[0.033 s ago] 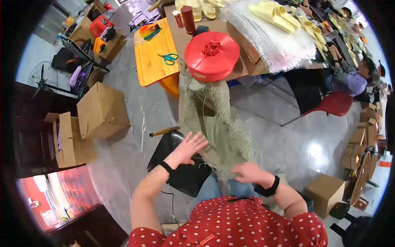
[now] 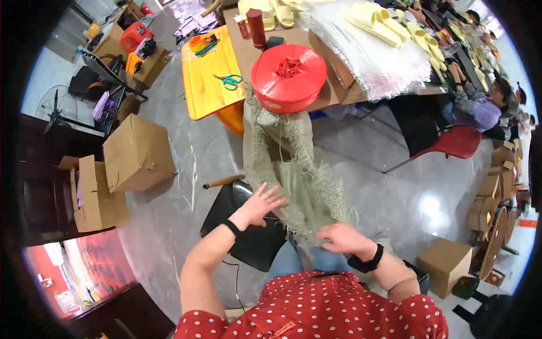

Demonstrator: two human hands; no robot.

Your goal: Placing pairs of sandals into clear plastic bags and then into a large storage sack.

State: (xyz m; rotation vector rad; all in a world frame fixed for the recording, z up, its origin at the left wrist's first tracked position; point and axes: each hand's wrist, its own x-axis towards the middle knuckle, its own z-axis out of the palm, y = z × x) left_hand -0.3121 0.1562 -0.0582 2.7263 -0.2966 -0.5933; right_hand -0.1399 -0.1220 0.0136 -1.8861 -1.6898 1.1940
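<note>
Left hand: the left hand is released, fingers spread, at the left edge of the cloth and above the black seat.
Right hand: the right hand is curled at the lower right edge; its fingertips are hidden, so I cannot tell whether it grips the fringe.
Green cloth: the green cloth (shaggy with loose threads along its sides) runs from the brown table down to the person's knees.
Red roll: the red roll sits at the table's edge, above the upper end of the cloth.
Orange board: the orange board bears teal-handled scissors, left of the roll.
Slippers: pale yellow slippers lie on clear plastic sheets.
</note>
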